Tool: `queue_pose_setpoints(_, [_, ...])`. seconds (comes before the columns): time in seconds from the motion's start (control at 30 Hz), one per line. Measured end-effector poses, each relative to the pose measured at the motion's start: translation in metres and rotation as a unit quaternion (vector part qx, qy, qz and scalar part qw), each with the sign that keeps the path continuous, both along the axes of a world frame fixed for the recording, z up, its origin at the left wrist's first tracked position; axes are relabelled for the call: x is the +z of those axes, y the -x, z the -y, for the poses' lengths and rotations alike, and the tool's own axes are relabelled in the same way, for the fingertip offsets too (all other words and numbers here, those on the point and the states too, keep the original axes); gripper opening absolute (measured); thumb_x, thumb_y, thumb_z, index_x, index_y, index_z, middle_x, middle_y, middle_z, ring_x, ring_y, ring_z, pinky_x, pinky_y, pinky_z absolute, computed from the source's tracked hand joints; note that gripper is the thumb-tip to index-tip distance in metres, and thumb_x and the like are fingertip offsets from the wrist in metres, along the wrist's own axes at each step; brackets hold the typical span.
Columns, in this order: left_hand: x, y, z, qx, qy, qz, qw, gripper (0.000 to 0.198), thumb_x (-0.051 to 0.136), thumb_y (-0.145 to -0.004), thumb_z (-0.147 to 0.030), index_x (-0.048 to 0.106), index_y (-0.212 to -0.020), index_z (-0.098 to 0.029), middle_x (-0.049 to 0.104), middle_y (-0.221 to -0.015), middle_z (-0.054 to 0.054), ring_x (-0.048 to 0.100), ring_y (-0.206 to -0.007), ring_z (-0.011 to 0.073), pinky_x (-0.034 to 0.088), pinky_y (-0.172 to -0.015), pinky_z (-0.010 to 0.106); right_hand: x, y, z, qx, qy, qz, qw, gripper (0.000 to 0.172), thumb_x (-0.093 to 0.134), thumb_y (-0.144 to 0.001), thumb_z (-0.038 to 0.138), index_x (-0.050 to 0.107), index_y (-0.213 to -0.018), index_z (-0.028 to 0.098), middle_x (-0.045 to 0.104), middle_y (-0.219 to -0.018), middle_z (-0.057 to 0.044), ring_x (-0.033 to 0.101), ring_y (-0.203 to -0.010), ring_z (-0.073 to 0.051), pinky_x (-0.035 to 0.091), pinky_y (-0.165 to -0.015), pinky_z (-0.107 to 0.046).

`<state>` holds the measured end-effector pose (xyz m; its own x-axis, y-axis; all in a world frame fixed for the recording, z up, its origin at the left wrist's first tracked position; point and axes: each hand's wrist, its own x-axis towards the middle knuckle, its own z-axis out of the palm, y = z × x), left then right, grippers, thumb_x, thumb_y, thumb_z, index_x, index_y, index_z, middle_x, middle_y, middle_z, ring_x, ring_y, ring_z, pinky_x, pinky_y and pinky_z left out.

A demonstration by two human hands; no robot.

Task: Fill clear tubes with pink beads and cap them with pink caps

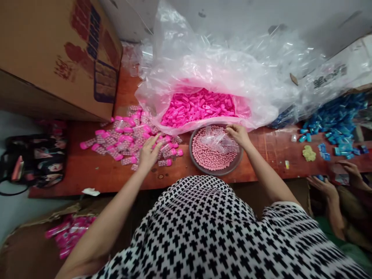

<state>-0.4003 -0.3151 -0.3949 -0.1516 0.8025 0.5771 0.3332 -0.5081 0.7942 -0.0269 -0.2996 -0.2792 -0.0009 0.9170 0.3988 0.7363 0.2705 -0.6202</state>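
Note:
My left hand (149, 152) is over the right side of a pile of small clear tubes with pink caps (124, 135), filled with pink beads. Its fingers are apart, and nothing shows in them. At the right rim of a dark round bowl (194, 161), my right hand (240, 135) has its fingers curled together beside clear empty plastic pieces (219, 140). Whatever its fingertips pinch is too small to make out. Pink beads (213, 159) fill the bowl under the clear pieces. Behind it, an open plastic bag (255, 104) holds many bright pink caps (200, 106).
A large cardboard box (58, 50) stands at the left, near a dark patterned bag (43, 159). Below the wooden table (180, 170), another carton (26, 252) holds pink-capped items. At the right lie blue pieces (331, 124), near another person's hands (328, 190).

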Motion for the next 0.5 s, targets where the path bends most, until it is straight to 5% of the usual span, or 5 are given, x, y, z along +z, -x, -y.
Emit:
queue_pose_setpoints(0.13, [-0.007,-0.042,0.013,-0.066,0.029,-0.019,0.997,0.035,0.055,-0.083,-0.037,0.064,-0.112,-0.02,0.066,-0.113,0.009,0.062,-0.105,0.0233,0.045,-0.098,0.043,-0.02,-0.001,0.0,-0.071,-0.041,0.234,0.969,0.027,0.049,-0.085,0.025,0.065,-0.104,0.013,0.066,-0.101,-0.011,0.058,-0.092,-0.023,0.045,-0.082,-0.035])
queue_pose_setpoints(0.3, [0.008,-0.108,0.028,-0.14,0.013,-0.049,0.989,0.033,0.053,-0.085,-0.031,0.063,-0.113,-0.017,0.069,-0.107,0.008,0.064,-0.097,0.0195,0.049,-0.091,0.036,-0.024,0.025,-0.02,-0.045,-0.067,0.405,0.911,0.035,0.04,-0.088,0.018,0.058,-0.118,0.014,0.055,-0.122,-0.016,0.046,-0.113,-0.028,0.039,-0.09,-0.041])
queue_pose_setpoints(0.4, [0.019,-0.129,0.029,-0.149,-0.001,-0.066,0.987,0.03,0.054,-0.085,-0.027,0.063,-0.112,-0.016,0.068,-0.107,0.009,0.064,-0.095,0.019,0.05,-0.087,0.034,-0.021,0.024,-0.027,-0.008,-0.076,0.386,0.919,0.027,0.043,-0.086,0.02,0.063,-0.104,0.013,0.054,-0.123,-0.016,0.043,-0.117,-0.029,0.036,-0.094,-0.043])
queue_pose_setpoints(0.5, [0.023,-0.137,0.028,-0.133,-0.004,-0.095,0.987,0.031,0.055,-0.085,-0.023,0.062,-0.113,-0.014,0.067,-0.11,0.011,0.063,-0.098,0.0199,0.049,-0.089,0.034,-0.023,0.013,-0.011,0.047,-0.11,0.25,0.961,0.027,0.051,-0.081,0.024,0.059,-0.104,0.013,0.058,-0.118,-0.013,0.051,-0.107,-0.024,0.04,-0.09,-0.037])
